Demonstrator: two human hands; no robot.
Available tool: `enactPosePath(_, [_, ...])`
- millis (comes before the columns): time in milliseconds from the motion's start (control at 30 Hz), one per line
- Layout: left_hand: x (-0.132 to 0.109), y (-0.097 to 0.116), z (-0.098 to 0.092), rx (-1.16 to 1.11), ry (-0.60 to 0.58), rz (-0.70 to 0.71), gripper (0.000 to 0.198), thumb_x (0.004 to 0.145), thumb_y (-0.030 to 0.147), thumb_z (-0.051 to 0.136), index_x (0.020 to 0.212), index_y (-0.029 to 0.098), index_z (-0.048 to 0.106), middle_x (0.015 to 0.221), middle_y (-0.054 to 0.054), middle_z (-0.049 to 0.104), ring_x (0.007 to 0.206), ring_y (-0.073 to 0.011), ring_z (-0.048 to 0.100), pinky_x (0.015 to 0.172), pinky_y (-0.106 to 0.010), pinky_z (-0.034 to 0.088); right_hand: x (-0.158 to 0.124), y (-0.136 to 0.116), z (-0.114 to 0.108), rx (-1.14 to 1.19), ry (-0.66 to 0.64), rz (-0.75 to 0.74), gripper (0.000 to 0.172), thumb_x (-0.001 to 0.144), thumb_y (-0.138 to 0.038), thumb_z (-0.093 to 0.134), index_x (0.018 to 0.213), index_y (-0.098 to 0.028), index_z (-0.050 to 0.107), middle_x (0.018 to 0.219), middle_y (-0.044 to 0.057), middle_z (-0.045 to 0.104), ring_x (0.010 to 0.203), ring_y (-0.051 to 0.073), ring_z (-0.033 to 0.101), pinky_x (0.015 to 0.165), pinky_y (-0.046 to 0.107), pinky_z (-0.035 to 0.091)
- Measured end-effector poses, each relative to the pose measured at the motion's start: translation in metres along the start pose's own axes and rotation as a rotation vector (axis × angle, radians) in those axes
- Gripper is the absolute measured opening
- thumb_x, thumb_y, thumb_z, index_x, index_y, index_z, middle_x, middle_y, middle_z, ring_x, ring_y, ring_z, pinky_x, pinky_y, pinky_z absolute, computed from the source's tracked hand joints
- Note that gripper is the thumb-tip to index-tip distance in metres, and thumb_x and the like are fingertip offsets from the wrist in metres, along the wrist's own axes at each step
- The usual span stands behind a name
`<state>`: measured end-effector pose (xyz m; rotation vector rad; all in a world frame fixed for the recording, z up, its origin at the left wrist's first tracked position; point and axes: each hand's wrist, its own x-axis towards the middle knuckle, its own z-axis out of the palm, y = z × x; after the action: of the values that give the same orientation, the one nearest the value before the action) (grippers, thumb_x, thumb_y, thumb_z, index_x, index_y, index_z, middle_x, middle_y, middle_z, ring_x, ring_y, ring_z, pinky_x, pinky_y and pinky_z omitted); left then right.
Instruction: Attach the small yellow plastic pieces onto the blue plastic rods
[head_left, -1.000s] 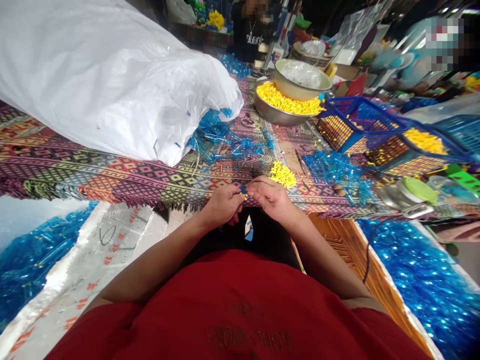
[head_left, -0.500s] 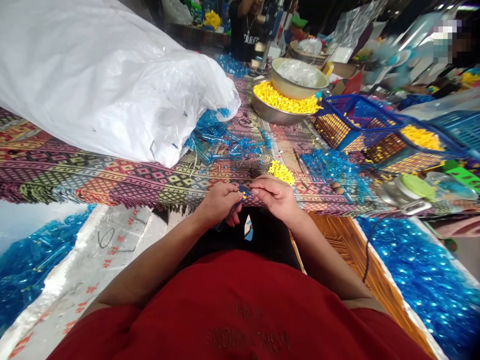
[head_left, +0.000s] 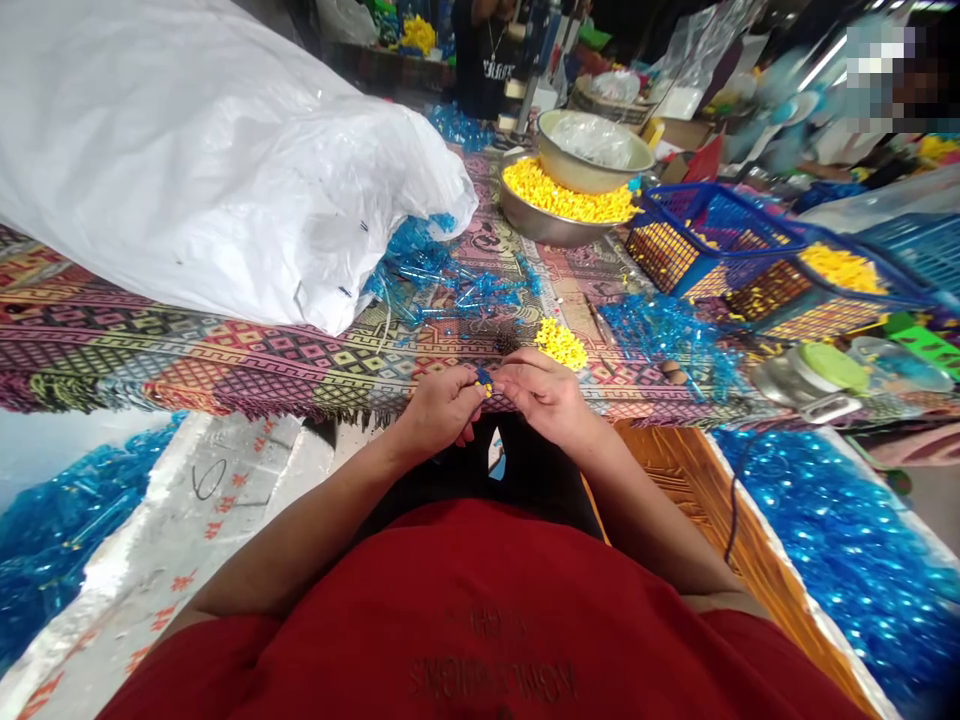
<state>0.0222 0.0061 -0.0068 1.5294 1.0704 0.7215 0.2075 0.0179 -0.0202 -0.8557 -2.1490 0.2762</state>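
My left hand (head_left: 442, 410) and my right hand (head_left: 544, 397) are meeting in front of me, and the fingertips of both are pinching a small blue plastic piece (head_left: 484, 380) with a bit of yellow at it. It is too small for me to make out its exact shape. My hands are grasping it lightly, not clenching into fists, and they are holding it right at the front edge of a patterned woven cloth (head_left: 247, 365).

Just beyond my right hand, a small heap of yellow plastic bits (head_left: 561, 343) is lying on the cloth. Ahead of my left hand, tangled blue plastic strands (head_left: 457, 285) are spreading beside a bulging white sack (head_left: 202, 150). Farther ahead, a steel basin (head_left: 525, 222) is holding more yellow bits, with a cream bowl (head_left: 551, 140) tilting against it. To the right of these, a blue plastic basket (head_left: 697, 240) is sitting on the cloth. Below my hands, more blue strands are filling a white-edged bin (head_left: 840, 540) on my right and another (head_left: 60, 530) on my left. A person in a dark top (head_left: 484, 70) is standing far ahead of me.
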Motion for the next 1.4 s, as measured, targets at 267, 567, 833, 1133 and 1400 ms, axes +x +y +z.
enactPosePath(267, [-0.001,-0.002,0.004,0.031,0.068,0.065,0.014,0.082,0.024,0.046,0.07,0.018,0.05,0.05,0.003,0.053,0.041,-0.0095,0.053,0.04,-0.018,0.041,-0.003,-0.008,0.004,-0.12,0.048,-0.002,0.022,0.093,-0.022,0.045,0.1,-0.019,0.065,0.096,0.01,0.062,0.089,0.019,0.061,0.077,0.034,0.054])
enactPosePath(567, [0.003,-0.005,0.011,-0.285,0.129,-0.05,0.008,0.078,0.021,0.045,0.076,0.017,0.052,0.044,0.005,0.052,0.031,-0.0093,0.045,0.031,-0.018,0.034,-0.006,-0.015,0.009,-0.199,0.081,-0.015,0.019,0.09,-0.017,0.048,0.103,-0.02,0.063,0.094,0.01,0.064,0.087,0.019,0.062,0.076,0.034,0.054])
enactPosePath(833, [0.005,-0.017,0.021,-0.66,0.033,0.038,0.023,0.08,0.037,0.055,0.091,0.017,0.05,0.073,0.0,0.062,0.049,-0.0114,0.061,0.041,-0.021,0.045,-0.002,-0.014,0.007,-0.258,0.056,0.004,0.023,0.09,-0.014,0.042,0.1,-0.019,0.063,0.087,0.009,0.065,0.078,0.019,0.061,0.072,0.032,0.052])
enactPosePath(1133, [0.004,-0.025,0.024,-0.581,0.057,0.086,0.019,0.087,0.037,0.046,0.092,0.018,0.046,0.051,0.003,0.058,0.032,-0.009,0.043,0.034,-0.02,0.029,0.001,-0.018,0.01,-0.351,-0.084,-0.016,0.024,0.091,-0.016,0.042,0.103,-0.016,0.062,0.087,0.01,0.063,0.08,0.019,0.059,0.07,0.029,0.048])
enactPosePath(1400, [0.004,-0.03,0.036,-0.032,0.543,0.132,0.015,0.09,0.026,0.042,0.078,0.019,0.047,0.076,0.001,0.053,0.07,-0.0103,0.048,0.065,-0.021,0.042,0.008,-0.014,0.039,-0.544,-0.06,-0.084,0.019,0.088,-0.016,0.044,0.079,-0.017,0.061,0.073,0.007,0.055,0.064,0.017,0.047,0.059,0.028,0.037])
